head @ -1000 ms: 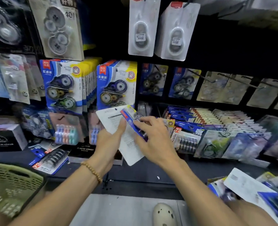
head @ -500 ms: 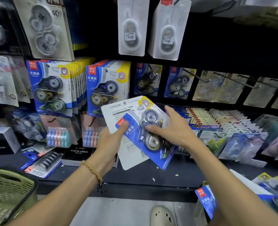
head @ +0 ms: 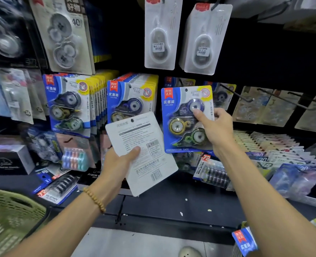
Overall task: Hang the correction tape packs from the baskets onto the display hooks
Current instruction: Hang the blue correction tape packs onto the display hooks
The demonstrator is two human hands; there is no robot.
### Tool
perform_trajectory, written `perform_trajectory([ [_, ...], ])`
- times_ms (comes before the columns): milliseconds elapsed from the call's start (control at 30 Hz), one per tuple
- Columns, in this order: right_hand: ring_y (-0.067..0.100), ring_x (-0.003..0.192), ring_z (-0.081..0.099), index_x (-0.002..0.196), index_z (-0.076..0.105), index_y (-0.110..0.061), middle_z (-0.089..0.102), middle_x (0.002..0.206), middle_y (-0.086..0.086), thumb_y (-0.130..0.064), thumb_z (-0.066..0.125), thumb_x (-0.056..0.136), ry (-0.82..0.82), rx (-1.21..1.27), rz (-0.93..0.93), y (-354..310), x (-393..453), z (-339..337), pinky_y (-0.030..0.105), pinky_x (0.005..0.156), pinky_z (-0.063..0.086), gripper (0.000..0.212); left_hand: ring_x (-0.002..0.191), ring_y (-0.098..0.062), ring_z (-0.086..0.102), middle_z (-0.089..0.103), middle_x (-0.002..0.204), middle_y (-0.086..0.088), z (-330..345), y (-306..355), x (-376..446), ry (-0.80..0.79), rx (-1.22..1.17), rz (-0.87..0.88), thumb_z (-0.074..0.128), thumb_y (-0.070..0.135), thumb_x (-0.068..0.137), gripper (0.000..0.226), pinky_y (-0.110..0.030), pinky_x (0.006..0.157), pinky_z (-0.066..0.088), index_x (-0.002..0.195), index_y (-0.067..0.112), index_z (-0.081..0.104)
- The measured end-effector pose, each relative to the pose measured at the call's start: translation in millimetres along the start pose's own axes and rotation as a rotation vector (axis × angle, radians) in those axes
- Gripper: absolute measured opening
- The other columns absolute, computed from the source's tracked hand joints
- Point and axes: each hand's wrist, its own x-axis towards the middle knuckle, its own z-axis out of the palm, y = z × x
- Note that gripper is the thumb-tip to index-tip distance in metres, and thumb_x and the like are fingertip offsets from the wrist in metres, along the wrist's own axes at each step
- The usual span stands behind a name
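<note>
My right hand (head: 213, 129) grips a blue correction tape pack (head: 183, 119) by its right edge, thumb pressed on the top tape wheel. The pack stands upright, face toward me, in front of the third hook column. My left hand (head: 120, 164) holds another pack (head: 142, 151) with its white printed back toward me, thumb across the card. Two full rows of the same blue packs hang on hooks: one at the left (head: 68, 102), one in the middle (head: 133, 97). A bare display hook (head: 237, 94) sticks out just right of the raised pack.
A green basket (head: 10, 217) sits at the lower left. More blue packs (head: 244, 240) lie in a basket at the lower right. White tape packs (head: 160, 34) hang above. Boxed stock (head: 279, 147) covers the black shelf ledge (head: 172, 204).
My right hand turned the blue pack upright and lifted it up and right, away from the left hand's pack. The left hand stayed about level, still holding the white-backed pack.
</note>
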Motion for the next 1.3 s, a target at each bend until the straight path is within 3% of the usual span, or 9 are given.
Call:
perform_trajectory([
  [167,0.010,0.087,0.063,0.101,0.059,-0.022,0.065,0.097,-0.007,-0.040,0.078,0.086,0.077,-0.002,0.012,3,-2,9,0.027,0.070,0.051,0.030,0.102,-0.017,0.071,0.075,0.110,0.005,-15,0,0,0.052,-0.019,-0.050,0.066,0.006,0.094,0.021,-0.041,0.090,0.055,0.107,0.022,0.069],
  [533,0.017,0.090,0.060,0.109,0.061,-0.014,0.064,0.100,-0.003,-0.040,0.074,0.090,0.054,-0.072,0.079,15,11,14,0.027,0.064,0.043,0.035,0.097,-0.017,0.074,0.077,0.108,0.003,-23,4,-8,0.018,-0.027,-0.069,0.067,0.006,0.093,0.022,-0.038,0.082,0.058,0.111,0.019,0.070],
  [767,0.026,0.115,0.055,0.122,0.055,-0.014,0.058,0.121,0.004,-0.041,0.073,0.089,0.155,-0.258,0.097,26,-3,14,0.043,0.096,0.048,0.047,0.097,-0.017,0.075,0.078,0.108,0.002,-19,7,-10,-0.046,-0.016,-0.111,0.067,0.007,0.093,0.021,-0.039,0.085,0.058,0.111,0.018,0.071],
  [833,0.022,0.108,0.064,0.109,0.065,-0.016,0.067,0.113,0.002,-0.040,0.071,0.091,-0.013,-0.179,0.067,19,-23,12,0.040,0.092,0.053,0.031,0.102,-0.020,0.074,0.077,0.112,0.001,-15,6,-9,-0.087,-0.014,-0.124,0.066,0.008,0.094,0.023,-0.041,0.088,0.057,0.114,0.017,0.070],
  [933,0.020,0.095,0.074,0.106,0.071,-0.017,0.077,0.105,0.003,-0.029,0.069,0.095,-0.534,-0.040,0.196,6,-57,18,0.033,0.078,0.060,0.016,0.105,-0.022,0.072,0.075,0.116,-0.002,-5,7,-12,-0.174,-0.033,-0.141,0.065,0.007,0.094,0.025,-0.041,0.091,0.057,0.118,0.015,0.068],
  [1000,0.021,0.091,0.076,0.107,0.071,-0.014,0.078,0.102,0.003,-0.013,0.068,0.095,-0.628,0.041,0.233,6,-69,23,0.031,0.075,0.062,0.012,0.106,-0.022,0.072,0.075,0.117,-0.002,2,5,-13,-0.182,-0.044,-0.116,0.067,0.006,0.093,0.031,-0.036,0.086,0.060,0.123,0.013,0.066],
  [1133,0.020,0.081,0.074,0.103,0.071,-0.010,0.076,0.102,0.010,-0.002,0.066,0.094,-0.333,0.083,0.269,8,-71,26,0.031,0.067,0.062,0.013,0.115,-0.007,0.062,0.063,0.128,0.008,3,-4,-16,-0.096,0.379,0.132,0.080,0.028,0.085,0.060,-0.030,0.092,0.056,0.136,0.019,0.050],
  [1200,0.025,0.085,0.074,0.103,0.071,-0.008,0.076,0.103,0.012,-0.001,0.064,0.094,-0.260,0.109,0.319,8,-69,25,0.034,0.068,0.062,0.013,0.140,-0.002,0.036,0.038,0.154,0.011,2,-10,-21,-0.265,0.669,0.218,0.081,0.061,0.071,0.087,-0.036,0.119,0.034,0.144,0.032,0.044],
  [1300,0.024,0.078,0.073,0.091,0.070,-0.009,0.076,0.095,0.011,-0.001,0.060,0.095,-0.228,0.117,0.377,5,-72,24,0.032,0.062,0.061,0.014,0.154,-0.012,0.008,0.015,0.164,0.012,1,-22,-28,-0.338,1.067,0.444,0.070,0.078,0.062,0.106,-0.041,0.126,0.000,0.154,0.037,0.034],
])
